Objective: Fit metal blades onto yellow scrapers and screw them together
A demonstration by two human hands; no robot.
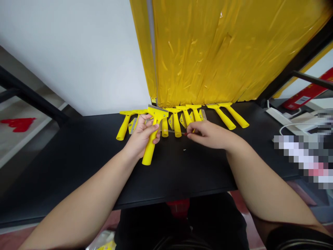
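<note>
Nearest, the person's dark-clothed legs (217, 218) show below the front edge of the black tabletop (166, 184), with a red object (179, 207) between them; at lower left, a clear bag (104, 239) shows something yellow in it. On the tabletop, a tiny pale piece (184, 149) lies by itself, in front of the right hand (208, 134); to its left, the yellow scraper (150, 147) is held up in the left hand (142, 132), its fingers wrapped around the upper handle; the handle end tilts toward the person, and the wide head with a metal strip points away. The right hand's fingers are curled around the dark red end of a slim tool (171, 131), whose thin shaft points left toward the held scraper; the tip is hard to make out.

Just beyond the hands, more yellow scrapers (177, 125) lie in a row, heads to the back; loose plates (182, 122) sit among them; two scrapers (225, 119) lie apart at the right. Behind the row stand a white panel (85, 55) and, to its right, a shiny yellow covering (221, 52); at far right, a red box (309, 91) bears a barcode.
</note>
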